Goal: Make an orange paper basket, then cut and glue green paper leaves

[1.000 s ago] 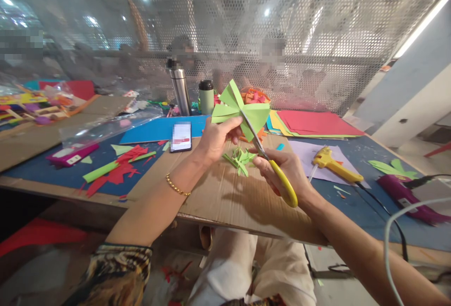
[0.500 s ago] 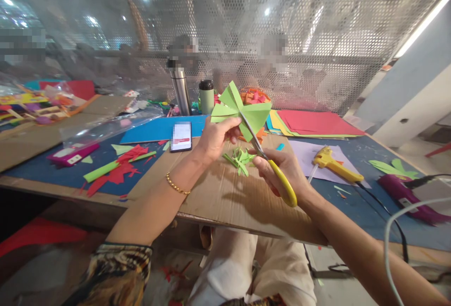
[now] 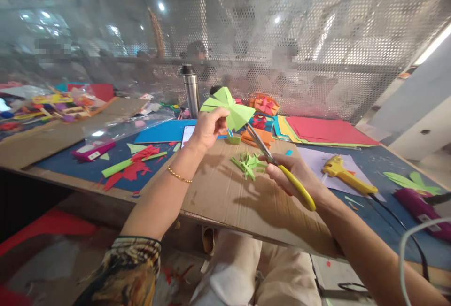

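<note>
My left hand [image 3: 210, 128] is closed on a folded green paper piece [image 3: 237, 112] with several pointed flaps, held up over the cardboard. In my right hand [image 3: 292, 174] are yellow-handled scissors [image 3: 261, 145], their blades pointing up and left at the lower edge of the paper. The blades look nearly closed; whether they touch the paper is hard to tell. Beneath both hands, green paper scraps [image 3: 248, 164] lie on the brown cardboard [image 3: 218, 193].
A yellow glue gun [image 3: 347, 174] rests on lilac paper [image 3: 310, 156] at right. Behind stand a steel flask [image 3: 191, 92] and stacked coloured sheets [image 3: 327, 130]. Red scraps [image 3: 132, 172], a phone [image 3: 187, 133] and a magenta box [image 3: 93, 151] are at left. A white cable [image 3: 403, 259] crosses the right edge.
The green paper has turned in my left hand and moved away from the scissor blades, which previously overlapped it. The camera view has shifted, so the table's things appear further right.
</note>
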### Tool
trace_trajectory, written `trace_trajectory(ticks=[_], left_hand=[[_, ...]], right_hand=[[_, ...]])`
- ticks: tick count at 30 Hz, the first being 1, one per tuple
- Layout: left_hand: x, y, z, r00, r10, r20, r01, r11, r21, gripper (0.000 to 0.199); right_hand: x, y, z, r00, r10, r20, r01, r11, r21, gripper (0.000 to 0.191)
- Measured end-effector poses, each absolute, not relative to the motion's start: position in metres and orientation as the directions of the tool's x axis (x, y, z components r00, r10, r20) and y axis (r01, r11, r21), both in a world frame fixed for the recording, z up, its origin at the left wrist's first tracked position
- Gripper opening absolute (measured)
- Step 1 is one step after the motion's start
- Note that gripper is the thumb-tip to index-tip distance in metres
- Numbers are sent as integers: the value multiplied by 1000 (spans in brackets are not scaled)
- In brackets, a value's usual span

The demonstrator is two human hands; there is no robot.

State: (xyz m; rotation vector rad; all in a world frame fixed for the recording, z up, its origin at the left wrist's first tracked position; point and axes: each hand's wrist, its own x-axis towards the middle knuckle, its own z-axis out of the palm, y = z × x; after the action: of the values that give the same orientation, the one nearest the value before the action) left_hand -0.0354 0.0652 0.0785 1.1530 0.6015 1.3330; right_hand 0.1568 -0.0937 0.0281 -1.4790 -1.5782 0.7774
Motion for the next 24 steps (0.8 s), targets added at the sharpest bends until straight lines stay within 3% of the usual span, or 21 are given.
trace_trajectory(ticks=[12,24], left_hand=[[-31,49,77,349,896,276,-286,-178,941,23],[-30,47,78,349,899,265,-280,-170,945,23]], right_hand=[[156,-99,37,-23,981,190,498,176,-849,87],[153,-103,44,-5,987,161,487,143,-861,87]])
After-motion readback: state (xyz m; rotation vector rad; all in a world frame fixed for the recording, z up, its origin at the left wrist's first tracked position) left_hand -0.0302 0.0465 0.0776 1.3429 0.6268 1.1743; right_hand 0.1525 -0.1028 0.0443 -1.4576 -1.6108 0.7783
